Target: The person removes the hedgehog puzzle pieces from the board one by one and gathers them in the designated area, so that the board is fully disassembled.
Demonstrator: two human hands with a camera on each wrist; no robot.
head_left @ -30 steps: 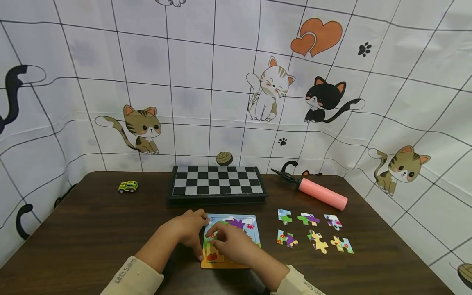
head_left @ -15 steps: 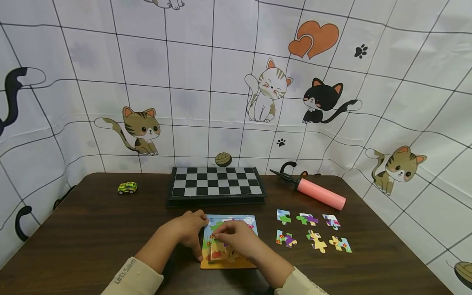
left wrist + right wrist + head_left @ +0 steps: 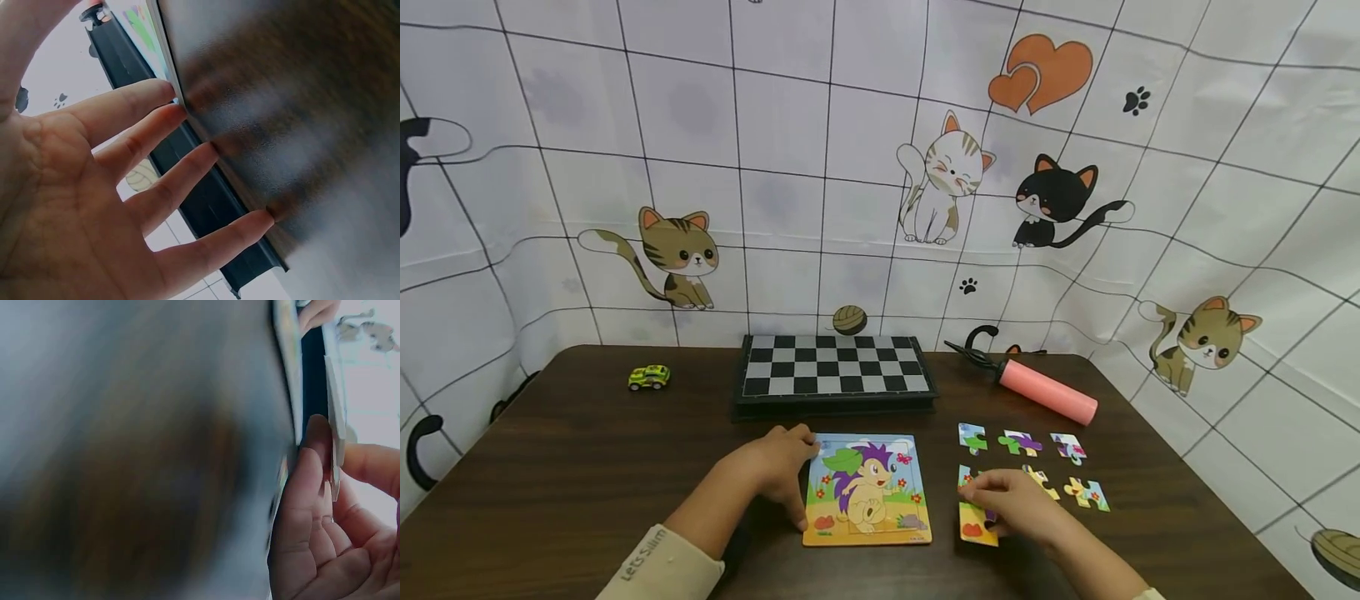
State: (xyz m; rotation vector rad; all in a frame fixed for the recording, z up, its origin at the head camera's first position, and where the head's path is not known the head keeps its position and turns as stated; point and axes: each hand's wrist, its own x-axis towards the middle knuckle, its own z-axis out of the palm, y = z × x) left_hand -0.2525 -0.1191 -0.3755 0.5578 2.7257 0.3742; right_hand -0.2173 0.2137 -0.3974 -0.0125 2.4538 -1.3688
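A square jigsaw board (image 3: 916,536) with a purple-haired hedgehog picture lies flat on the dark table. My left hand (image 3: 773,468) rests at its left side, fingertips at the upper edge and thumb by the lower left corner. The left wrist view shows these fingers (image 3: 187,181) spread and nearly straight. To the right of the board, my right hand (image 3: 1018,502) pinches a puzzle piece (image 3: 977,525) between thumb and fingers. That piece has a yellow lower part with a red patch, and its thin edge (image 3: 336,400) shows in the right wrist view.
Several loose puzzle pieces (image 3: 1088,493) lie in two rows at the right, some partly behind my right hand. A chessboard case (image 3: 835,405) stands behind the jigsaw board. Farther back are a pink hand pump (image 3: 1048,392) and a green toy car (image 3: 649,377).
My right hand has lifted the puzzle piece from the jigsaw board's lower left and carried it right, to the near side of the loose pieces. My left hand stays at the board's edge.
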